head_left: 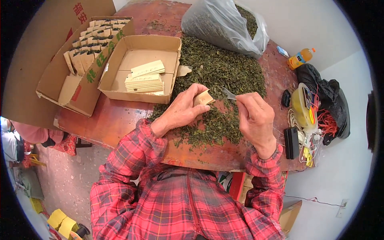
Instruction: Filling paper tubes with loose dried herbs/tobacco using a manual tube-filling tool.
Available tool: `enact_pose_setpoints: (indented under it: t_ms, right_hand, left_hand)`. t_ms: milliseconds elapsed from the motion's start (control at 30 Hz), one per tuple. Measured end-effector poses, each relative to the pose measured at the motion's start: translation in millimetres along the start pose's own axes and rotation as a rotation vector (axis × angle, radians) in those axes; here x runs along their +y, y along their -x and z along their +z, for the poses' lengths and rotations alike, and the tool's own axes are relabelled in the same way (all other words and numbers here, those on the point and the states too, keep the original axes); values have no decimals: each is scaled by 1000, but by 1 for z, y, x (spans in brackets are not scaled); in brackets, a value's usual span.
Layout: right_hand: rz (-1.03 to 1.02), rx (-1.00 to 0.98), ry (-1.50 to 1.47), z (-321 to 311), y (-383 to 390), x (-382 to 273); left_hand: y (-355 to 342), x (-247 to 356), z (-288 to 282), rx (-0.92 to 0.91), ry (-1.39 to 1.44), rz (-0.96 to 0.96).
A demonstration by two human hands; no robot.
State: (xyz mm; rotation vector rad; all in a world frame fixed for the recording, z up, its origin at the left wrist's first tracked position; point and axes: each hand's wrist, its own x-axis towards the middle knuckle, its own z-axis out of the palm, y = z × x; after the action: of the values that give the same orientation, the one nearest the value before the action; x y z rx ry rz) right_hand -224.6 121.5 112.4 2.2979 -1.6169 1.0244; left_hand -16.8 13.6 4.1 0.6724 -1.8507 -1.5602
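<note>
My left hand (182, 107) is closed round a small tan paper packet (203, 99), its mouth facing to the right. In my right hand (257, 118) is a small spoon (228, 94), pinched near its handle, with its pale tip pointing left toward the packet. Both hands are above a broad heap of dried green leaves (232, 72) on the table. Left of my left hand, an open cardboard box (140, 45) holds a stack of flat paper packets (145, 83). How full the held packet is, I cannot tell.
At far left, a longer cardboard box (66, 90) holds rows of leaf-filled packets (94, 42). A grey plastic bag (216, 24) of leaves stands at the back. An orange drink bottle (301, 58), a black case (291, 143) and a yellow tub (300, 106) line the right side of the reddish table (96, 128).
</note>
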Motion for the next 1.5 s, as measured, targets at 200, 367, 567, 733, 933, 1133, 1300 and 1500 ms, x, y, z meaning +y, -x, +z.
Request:
enact_pose_setpoints:
  t_ms: [200, 367, 567, 733, 933, 1133, 1300, 1500]
  right_hand:
    - [-96, -29, 82, 1, 1, -3]
    - [-176, -48, 148, 2, -3, -8]
    - [-237, -73, 216, 4, 1, -14]
    - [-278, -56, 258, 10, 4, -17]
    - [-283, -50, 288, 10, 4, -17]
    - [-199, 78, 292, 0, 5, -10]
    - [146, -33, 208, -9, 24, 8]
    - [246, -199, 142, -4, 39, 23]
  left_hand:
    - [-1, 8, 0, -38, 126, -144]
    - [-2, 1, 1, -15, 69, -48]
    - [-1, 13, 0, -28, 121, -122]
    - [-1, 0, 2, 4, 113, -37]
    - [0, 2, 1, -7, 125, -48]
    - [-2, -8, 4, 10, 128, -35]
    - [-2, -3, 1, 14, 85, -48]
    - [-1, -13, 3, 48, 94, 57]
